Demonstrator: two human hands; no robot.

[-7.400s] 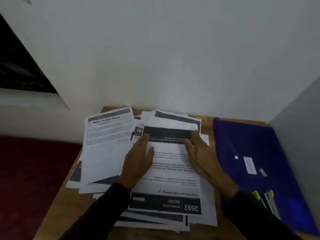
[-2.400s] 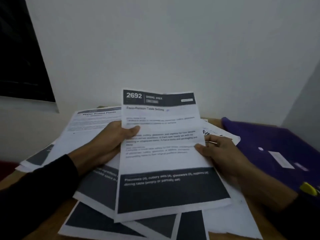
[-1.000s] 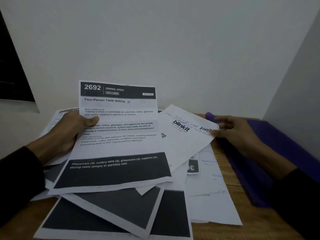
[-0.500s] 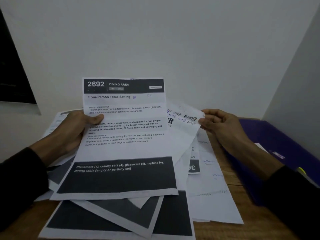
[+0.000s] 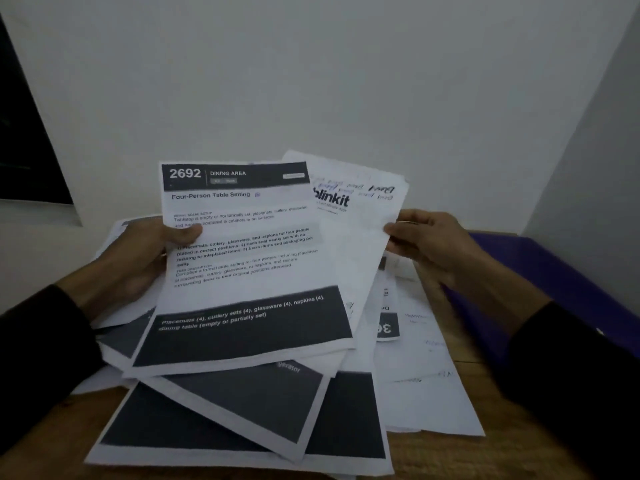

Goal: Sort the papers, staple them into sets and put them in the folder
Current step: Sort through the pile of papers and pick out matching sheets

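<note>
1. While the left hand holds the printed page with its thumb curled over the left edge, only that one thumb keeps it up, so it could slide down onto the pile.
2. The right hand pinches the edge of the scribbled sheet, which sits partly behind the printed page. A grip that small could let the thin sheet bend, crease or slip out.
3. Both sheets are soft and floppy (plain paper does that), so they could get mixed up again with the loose pile just under them.
4. The pile lies spread out and crooked on the wooden desk. A bump from a sleeve could push some pages off the near edge.
5. The pages are flat white rectangles with big dark blocks and small print.
6. The purple folder looks smooth and shiny. It lies on the desk at the right, beside the pile, and it looks closed.
7. No stapler shows here.
</note>
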